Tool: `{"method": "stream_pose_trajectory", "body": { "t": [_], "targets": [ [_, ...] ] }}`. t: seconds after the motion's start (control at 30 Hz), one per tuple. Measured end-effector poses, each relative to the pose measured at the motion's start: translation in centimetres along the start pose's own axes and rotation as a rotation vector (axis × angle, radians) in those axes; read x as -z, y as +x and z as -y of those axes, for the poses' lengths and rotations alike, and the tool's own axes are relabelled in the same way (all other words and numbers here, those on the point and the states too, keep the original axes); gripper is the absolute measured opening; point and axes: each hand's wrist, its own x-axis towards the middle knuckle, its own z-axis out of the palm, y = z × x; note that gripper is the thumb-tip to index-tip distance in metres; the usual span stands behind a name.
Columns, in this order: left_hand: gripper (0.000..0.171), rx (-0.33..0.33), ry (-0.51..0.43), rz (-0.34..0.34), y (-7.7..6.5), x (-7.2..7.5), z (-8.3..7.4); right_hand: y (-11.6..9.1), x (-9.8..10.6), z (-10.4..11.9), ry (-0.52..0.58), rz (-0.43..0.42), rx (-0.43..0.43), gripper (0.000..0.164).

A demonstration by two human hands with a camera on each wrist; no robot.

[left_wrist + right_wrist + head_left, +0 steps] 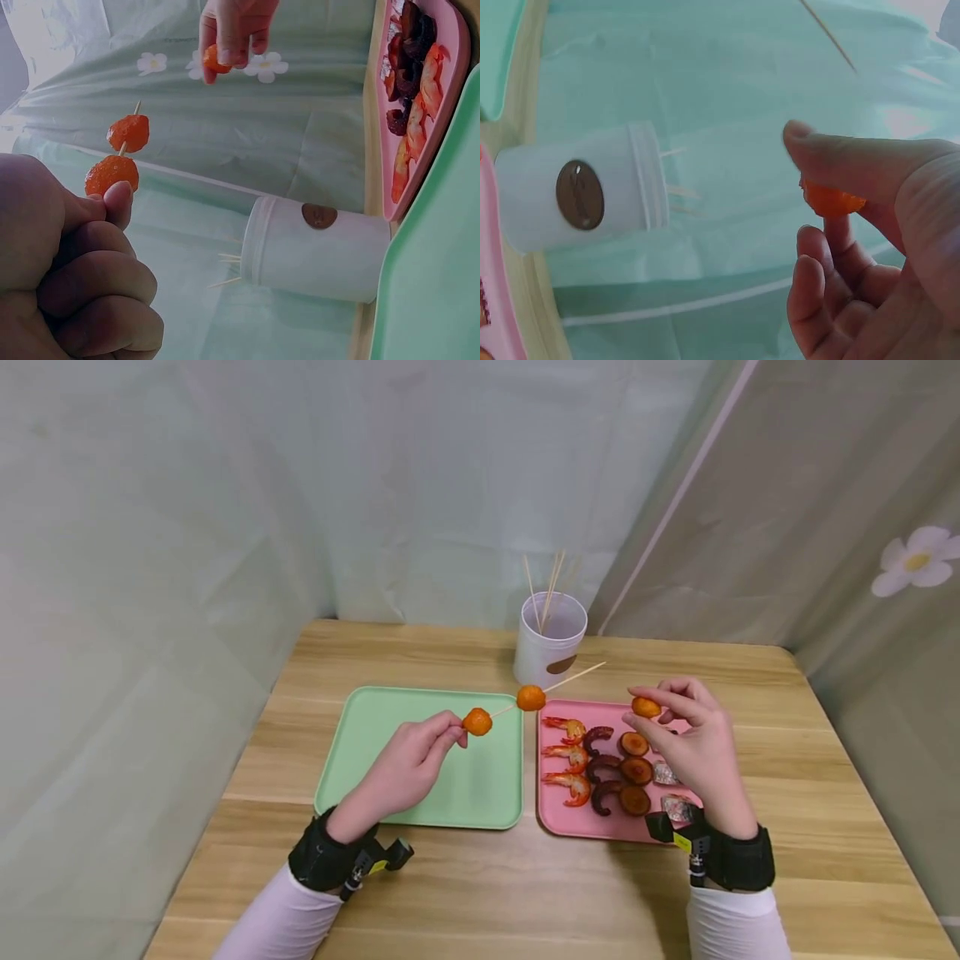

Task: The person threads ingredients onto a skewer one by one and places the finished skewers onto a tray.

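My left hand (408,764) pinches a thin wooden skewer (576,676) near its lower end, above the green tray. Two orange balls are threaded on it: one ball (477,722) right at my fingertips, the other ball (531,697) farther along. The bare tip slants up to the right. Between thumb and fingers, my right hand (693,735) holds a third orange ball (832,199) over the pink tray, apart from the skewer tip. In the left wrist view the two threaded balls sit close above my left thumb.
On the pink tray (592,833) lie shrimp (576,787), dark curled tentacles (600,797), round brown slices (634,800) and silvery pieces (677,807). The green tray (420,814) is beside it. Behind stands a white cup (536,656) with several skewers (553,581). Curtains (480,485) surround the table.
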Motion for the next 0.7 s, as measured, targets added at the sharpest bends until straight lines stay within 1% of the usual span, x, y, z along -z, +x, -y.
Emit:
{"method": "stream_pose_trajectory", "body": {
  "t": [0.07, 0.17, 0.33, 0.43, 0.57, 0.63, 0.7],
  "targets": [
    [0.018, 0.003, -0.002, -0.001, 0.0, 0.0, -0.1, 0.1, 0.0, 0.4, 0.008, 0.000, -0.010, 0.038],
    [0.018, -0.002, -0.004, -0.004, 0.0, 0.0, -0.1, 0.2, -0.1, 1.1, 0.052, 0.026, -0.045, 0.035],
    [0.018, -0.018, 0.000, -0.005, -0.3, 0.0, -0.2, -0.2, -0.1, 1.7, 0.140, 0.141, -0.142, 0.024],
    [0.017, -0.016, 0.003, 0.003, -0.4, 0.1, -0.3, -0.5, -0.1, 1.7, 0.225, 0.203, -0.226, 0.026],
    [0.016, -0.001, 0.017, 0.060, -0.4, 0.3, -0.6, -0.6, -0.5, 1.8, 0.418, 0.233, -0.313, 0.038],
    [0.015, 0.011, 0.028, 0.101, -0.5, 0.3, -0.7, -0.6, -0.8, 1.9, 0.493, 0.241, -0.322, 0.041],
    [0.016, 0.017, 0.045, 0.131, -0.6, 0.4, -0.8, -0.6, -1.2, 1.9, 0.542, 0.247, -0.315, 0.042]
  ]
}}
